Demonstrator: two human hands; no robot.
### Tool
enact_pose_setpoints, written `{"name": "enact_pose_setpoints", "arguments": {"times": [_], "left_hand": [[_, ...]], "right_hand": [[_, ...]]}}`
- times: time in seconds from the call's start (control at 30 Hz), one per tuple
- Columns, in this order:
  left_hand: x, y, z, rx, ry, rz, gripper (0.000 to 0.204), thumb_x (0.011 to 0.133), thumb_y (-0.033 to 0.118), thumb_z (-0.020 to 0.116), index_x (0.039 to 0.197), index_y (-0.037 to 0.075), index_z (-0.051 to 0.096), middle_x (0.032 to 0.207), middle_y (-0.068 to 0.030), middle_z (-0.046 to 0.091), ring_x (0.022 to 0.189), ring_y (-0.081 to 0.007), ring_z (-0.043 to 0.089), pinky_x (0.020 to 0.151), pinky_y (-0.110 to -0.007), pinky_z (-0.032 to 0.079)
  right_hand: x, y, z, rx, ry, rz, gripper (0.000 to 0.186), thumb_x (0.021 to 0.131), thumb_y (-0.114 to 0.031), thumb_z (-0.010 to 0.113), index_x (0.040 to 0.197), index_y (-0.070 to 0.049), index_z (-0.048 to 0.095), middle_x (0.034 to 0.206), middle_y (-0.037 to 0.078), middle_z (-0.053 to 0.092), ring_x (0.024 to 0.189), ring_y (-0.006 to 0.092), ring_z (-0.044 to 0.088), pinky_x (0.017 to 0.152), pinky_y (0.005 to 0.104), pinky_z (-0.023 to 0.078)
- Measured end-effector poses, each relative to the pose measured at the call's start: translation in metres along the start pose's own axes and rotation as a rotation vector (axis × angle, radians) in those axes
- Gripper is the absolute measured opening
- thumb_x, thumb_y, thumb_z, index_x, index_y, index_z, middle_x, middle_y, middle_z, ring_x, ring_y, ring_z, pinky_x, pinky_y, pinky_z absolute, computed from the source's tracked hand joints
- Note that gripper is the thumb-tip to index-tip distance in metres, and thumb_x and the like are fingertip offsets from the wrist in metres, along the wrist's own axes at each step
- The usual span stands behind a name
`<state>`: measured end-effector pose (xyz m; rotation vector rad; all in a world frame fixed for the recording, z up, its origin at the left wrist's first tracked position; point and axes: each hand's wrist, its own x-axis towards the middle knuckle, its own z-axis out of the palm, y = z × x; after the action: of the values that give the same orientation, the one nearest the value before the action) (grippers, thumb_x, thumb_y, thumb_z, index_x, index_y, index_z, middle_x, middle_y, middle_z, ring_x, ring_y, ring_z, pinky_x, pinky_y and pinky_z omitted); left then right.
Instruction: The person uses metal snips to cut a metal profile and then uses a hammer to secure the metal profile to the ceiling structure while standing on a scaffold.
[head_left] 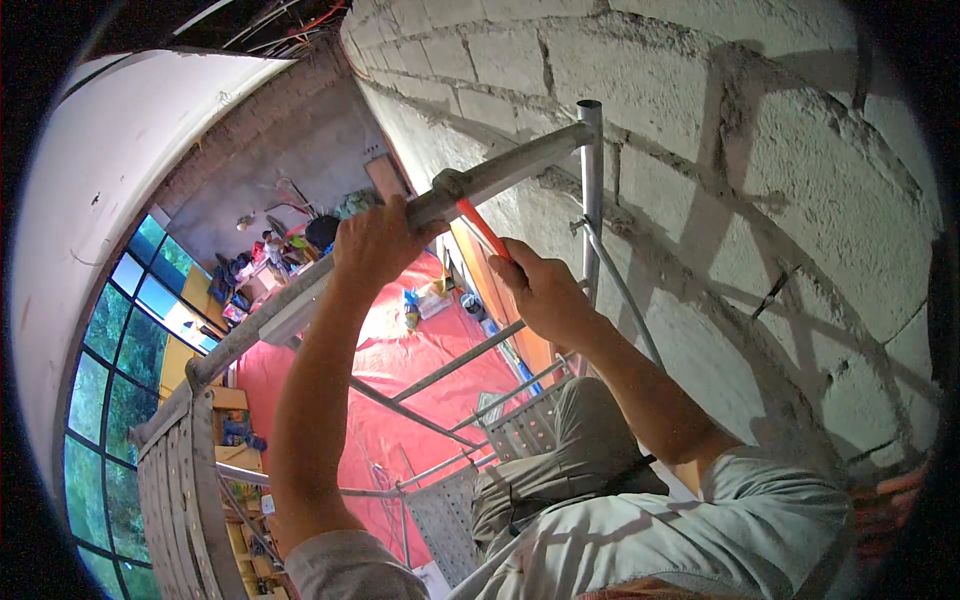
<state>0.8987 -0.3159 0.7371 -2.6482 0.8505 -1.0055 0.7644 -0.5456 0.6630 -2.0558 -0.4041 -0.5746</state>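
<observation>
My left hand [378, 243] is wrapped over the grey top rail [530, 162] of a metal scaffold frame, with the thumb pointing right. Just to the right, my right hand [545, 290] is closed round the orange handle [482, 228] of a tool that looks like a hammer. A dark part of the handle shows at my fingers. Its upper end meets a rounded grey lump [449, 183] on the rail; whether this is the tool's head or part of the frame is hard to tell.
Rough block wall [640, 90] rises close on the right, beside an upright scaffold post [591, 190]. Perforated scaffold planks [440, 515] lie below, near my bent knee. Far down, red sheeting [400, 375] covers the floor, with piled belongings [275, 255] beyond. Windows [115, 380] line the left.
</observation>
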Motion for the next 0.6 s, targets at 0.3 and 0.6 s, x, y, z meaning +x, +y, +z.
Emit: {"name": "enact_pose_setpoints", "arguments": {"times": [0.3, 0.6], "left_hand": [[0.0, 0.01, -0.019, -0.114, 0.013, -0.065, 0.075, 0.088, 0.075, 0.064, 0.096, 0.001, 0.069, 0.073, -0.0227, 0.072, 0.073, -0.0413, 0.076, 0.062, -0.053, 0.061], [0.0, 0.012, -0.021, -0.073, -0.095, -0.113, 0.074, 0.088, 0.076, 0.064, 0.095, 0.003, 0.07, 0.075, -0.0219, 0.073, 0.075, -0.0416, 0.076, 0.067, -0.053, 0.061]], "right_hand": [[-0.031, -0.047, -0.031, 0.279, 0.251, -0.091, 0.036, 0.112, -0.028, 0.051, 0.138, -0.004, 0.054, 0.08, 0.016, 0.066, 0.063, 0.0287, 0.068, 0.058, 0.0402, 0.052], [-0.003, 0.0, 0.005, 0.076, 0.144, -0.036, 0.033, 0.111, -0.027, 0.052, 0.135, -0.004, 0.055, 0.074, 0.022, 0.065, 0.068, 0.0438, 0.07, 0.058, 0.0477, 0.051]]}}
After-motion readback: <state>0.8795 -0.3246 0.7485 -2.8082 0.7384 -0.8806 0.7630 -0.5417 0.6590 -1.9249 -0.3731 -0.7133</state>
